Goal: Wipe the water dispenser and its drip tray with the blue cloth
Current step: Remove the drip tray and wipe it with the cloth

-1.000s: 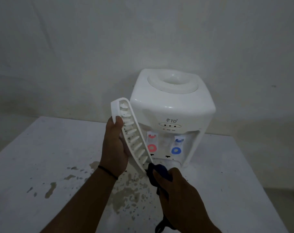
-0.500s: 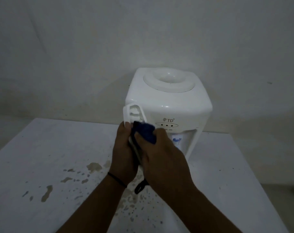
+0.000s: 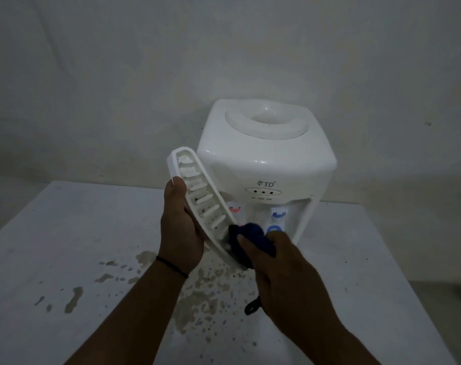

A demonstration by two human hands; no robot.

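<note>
Left hand (image 3: 180, 227) grips drip tray (image 3: 197, 191); right hand (image 3: 279, 270) presses blue cloth (image 3: 253, 239) against it.

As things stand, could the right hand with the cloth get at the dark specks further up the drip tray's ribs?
Probably yes. The right hand presses the blue cloth against the lower end of the drip tray, and the ribbed face above it lies open. The left hand grips only the tray's outer edge.

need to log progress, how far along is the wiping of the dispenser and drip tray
Done: the drip tray is already off the water dispenser, held up by the left hand. In hand: the right hand presses the blue cloth on the tray's lower end; dark specks show between its ribs. Left: the rest of the tray and refitting it. Whether the dispenser body has been wiped cannot be told. Splashes sit on the table.
</note>
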